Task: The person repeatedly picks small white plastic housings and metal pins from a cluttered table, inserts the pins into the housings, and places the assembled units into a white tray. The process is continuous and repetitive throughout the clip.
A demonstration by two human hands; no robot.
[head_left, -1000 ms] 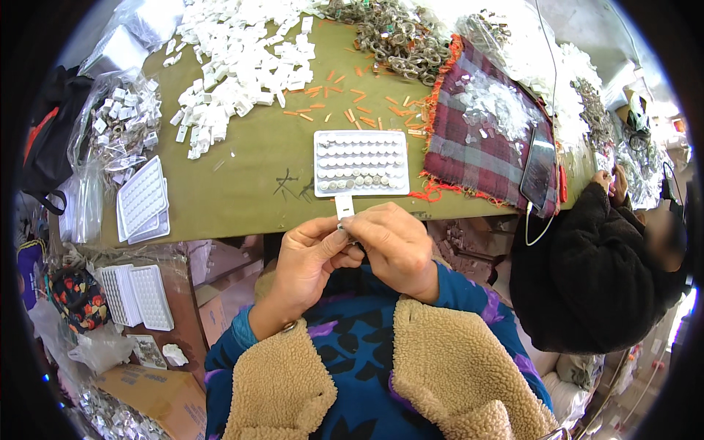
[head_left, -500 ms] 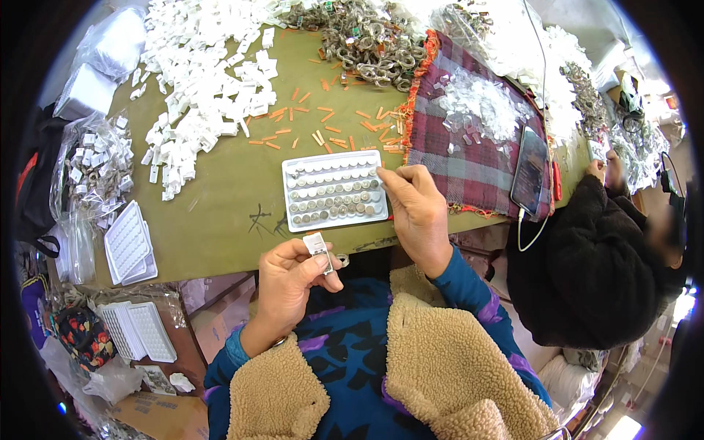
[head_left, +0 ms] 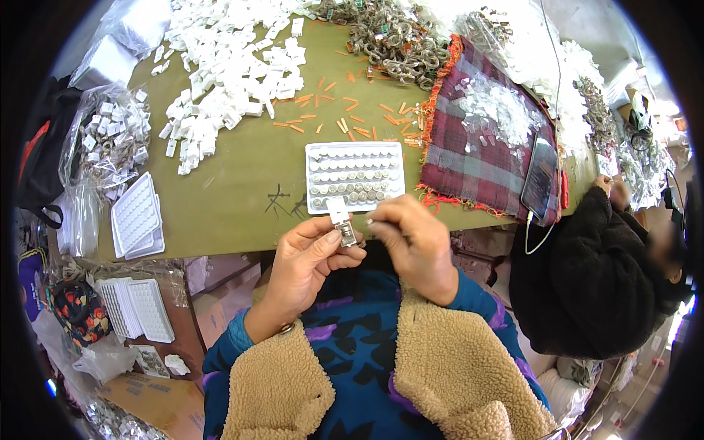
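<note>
Between the thumb and fingers of my left hand [head_left: 302,262] is a small white plastic case [head_left: 339,213]. Its lid is flipped up and metal parts show inside. Close to the right of it, my right hand [head_left: 418,249] pinches a small silvery button cell [head_left: 369,221], mostly covered by the fingertips. Just beyond both hands lies a white plastic tray [head_left: 400,158] with rows of round pockets. Button cells [head_left: 359,196] fill the nearer rows, while the far rows look white. The case and my fingers overlap the tray's near edge in the view.
White plastic cases [head_left: 235,81] are heaped at far left. Orange strips [head_left: 352,110] lie scattered beside a pile of coiled bands [head_left: 389,44]. A plaid cloth [head_left: 469,154] bears clear pieces and a cabled phone [head_left: 540,176]. Stacked trays [head_left: 136,220] lie left. Another person [head_left: 594,271] sits at right.
My right hand has come from the tray's right side toward me, beside the case, bringing a button cell. My left hand and the case have risen slightly. The whole view has shifted.
</note>
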